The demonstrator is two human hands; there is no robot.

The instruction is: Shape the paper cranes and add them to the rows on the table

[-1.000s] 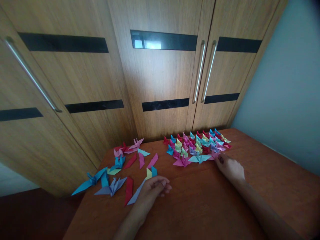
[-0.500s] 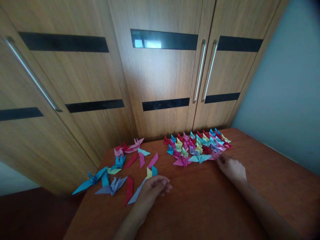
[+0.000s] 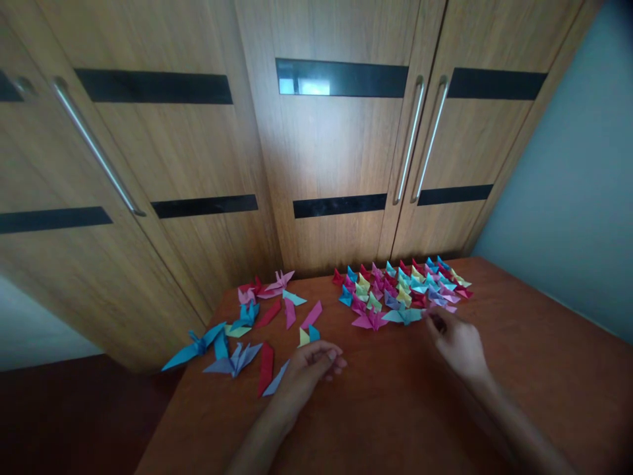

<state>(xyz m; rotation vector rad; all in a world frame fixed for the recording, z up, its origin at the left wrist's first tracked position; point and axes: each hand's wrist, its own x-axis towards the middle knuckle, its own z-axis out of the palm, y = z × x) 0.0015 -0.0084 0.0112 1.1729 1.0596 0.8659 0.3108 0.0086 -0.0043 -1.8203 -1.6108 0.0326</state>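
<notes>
Several rows of small multicoloured folded-paper cranes [image 3: 391, 301] stand packed along the back edge of the reddish-brown wooden counter [image 3: 386, 409], toward its back right corner. At the front right of that block sits a pale pink folded-paper crane [image 3: 437, 307], partly hidden behind the right hand [image 3: 459, 346]. The fingertips are drawn narrow right beside it; whether they pinch the paper I cannot tell. The left hand [image 3: 314, 369] is loosely curled with nothing visible in it, near a yellow-and-blue pair of folded paper pieces [image 3: 314, 333].

Placing here seems to call for a light pinch at the crane's body rather than the wing tips, which would likely bend. Small nudges suit the tight spacing: a pale aqua paper crane [image 3: 404, 315] lies just to the left and could shift if pushed. Lifting the right hand straight up should spare its neighbours. The left wrist should clear the lilac folded strip [image 3: 275, 380] beneath it, nearer the left edge, lest it drag.
</notes>
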